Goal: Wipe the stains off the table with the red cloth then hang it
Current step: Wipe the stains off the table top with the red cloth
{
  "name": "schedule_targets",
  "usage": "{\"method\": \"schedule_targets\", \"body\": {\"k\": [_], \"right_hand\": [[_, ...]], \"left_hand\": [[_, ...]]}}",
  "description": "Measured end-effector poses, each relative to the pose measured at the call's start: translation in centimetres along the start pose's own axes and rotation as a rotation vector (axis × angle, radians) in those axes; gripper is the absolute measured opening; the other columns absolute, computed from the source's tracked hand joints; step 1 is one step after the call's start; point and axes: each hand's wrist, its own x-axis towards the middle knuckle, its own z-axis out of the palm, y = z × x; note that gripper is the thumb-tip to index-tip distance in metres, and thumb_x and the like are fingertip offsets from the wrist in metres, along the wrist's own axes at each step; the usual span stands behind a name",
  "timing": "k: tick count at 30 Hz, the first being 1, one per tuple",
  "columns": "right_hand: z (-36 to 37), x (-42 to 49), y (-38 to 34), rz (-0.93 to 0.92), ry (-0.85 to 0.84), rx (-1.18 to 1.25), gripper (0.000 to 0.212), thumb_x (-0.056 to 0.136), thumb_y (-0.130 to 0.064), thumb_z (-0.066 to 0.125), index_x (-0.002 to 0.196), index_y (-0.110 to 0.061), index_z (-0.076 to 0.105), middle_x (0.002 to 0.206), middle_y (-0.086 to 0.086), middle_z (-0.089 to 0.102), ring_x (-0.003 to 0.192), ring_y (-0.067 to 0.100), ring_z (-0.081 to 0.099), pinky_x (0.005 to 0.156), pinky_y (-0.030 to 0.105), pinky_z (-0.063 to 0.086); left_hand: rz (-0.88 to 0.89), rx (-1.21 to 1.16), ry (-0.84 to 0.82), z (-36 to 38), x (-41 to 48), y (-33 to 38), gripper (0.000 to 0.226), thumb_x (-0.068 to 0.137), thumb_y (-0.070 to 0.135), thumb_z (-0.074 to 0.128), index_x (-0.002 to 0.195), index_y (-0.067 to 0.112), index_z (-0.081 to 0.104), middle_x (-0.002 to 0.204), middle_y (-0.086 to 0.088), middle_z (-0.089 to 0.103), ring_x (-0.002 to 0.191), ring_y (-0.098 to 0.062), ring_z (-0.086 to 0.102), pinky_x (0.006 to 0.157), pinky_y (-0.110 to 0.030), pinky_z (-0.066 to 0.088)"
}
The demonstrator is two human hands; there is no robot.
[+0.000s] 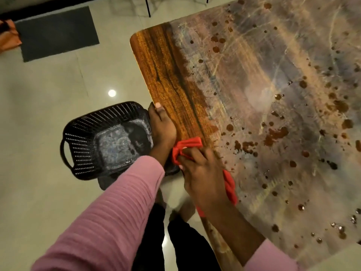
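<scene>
The wooden table fills the right side, its surface speckled with many brown stains. At the table's near left edge my right hand grips the bunched red cloth, which also trails out beside my wrist. My left hand rests on the table's left edge, thumb on top; the fingers are hidden beyond the edge. The strip of wood by the left edge shows bare grain without spots.
A black perforated plastic basket stands on the tiled floor just left of the table, under my left hand. A dark floor mat lies at the far left, with an orange cloth beside it. My legs are below.
</scene>
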Motion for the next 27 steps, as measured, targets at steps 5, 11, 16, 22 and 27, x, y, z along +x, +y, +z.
{"method": "schedule_targets", "body": {"k": [5, 11, 16, 22, 27], "right_hand": [[-1.6, -0.1, 3.1, 0.096, 0.051, -0.038, 0.031, 0.075, -0.016, 0.072, 0.106, -0.021, 0.073, 0.11, 0.004, 0.06, 0.094, 0.029, 0.053, 0.073, 0.044, 0.052], [-1.5, 0.3, 2.3, 0.259, 0.07, 0.02, 0.035, 0.077, -0.011, 0.064, 0.11, -0.019, 0.071, 0.117, 0.004, 0.059, 0.099, 0.028, 0.047, 0.082, 0.042, 0.047], [-0.8, -2.4, 1.5, -0.087, -0.04, 0.049, 0.028, 0.075, -0.009, 0.072, 0.101, -0.018, 0.072, 0.112, 0.001, 0.063, 0.092, 0.026, 0.051, 0.072, 0.037, 0.049], [-2.5, -0.5, 5.8, 0.245, 0.058, 0.041, 0.036, 0.08, -0.011, 0.066, 0.115, -0.02, 0.069, 0.121, 0.004, 0.053, 0.101, 0.027, 0.044, 0.076, 0.045, 0.051], [-2.0, -1.8, 2.2, 0.182, 0.038, 0.077, 0.031, 0.077, -0.008, 0.069, 0.106, -0.019, 0.072, 0.114, 0.0, 0.057, 0.094, 0.026, 0.048, 0.075, 0.043, 0.051]], "left_hand": [[0.038, 0.127, 0.03, 0.0, -0.4, -0.3, 0.045, 0.104, 0.042, 0.022, 0.133, 0.018, 0.046, 0.125, -0.008, 0.06, 0.108, -0.025, 0.056, 0.091, -0.037, 0.044], [0.022, 0.227, 0.092, 0.0, -0.7, -0.2, 0.049, 0.103, 0.042, 0.021, 0.137, 0.016, 0.045, 0.129, -0.008, 0.06, 0.115, -0.03, 0.056, 0.096, -0.043, 0.044], [0.058, 0.275, 0.095, 0.0, -0.7, -0.2, 0.046, 0.104, 0.04, 0.021, 0.132, 0.015, 0.048, 0.125, -0.008, 0.062, 0.111, -0.029, 0.057, 0.09, -0.037, 0.044], [0.056, 0.349, 0.112, -0.1, -0.8, -0.2, 0.043, 0.104, 0.042, 0.021, 0.127, 0.019, 0.049, 0.115, -0.005, 0.065, 0.102, -0.026, 0.061, 0.08, -0.034, 0.043], [0.095, 0.403, 0.138, 0.0, -0.8, 0.1, 0.043, 0.103, 0.041, 0.021, 0.126, 0.019, 0.05, 0.113, -0.006, 0.066, 0.102, -0.028, 0.062, 0.08, -0.036, 0.046]]}}
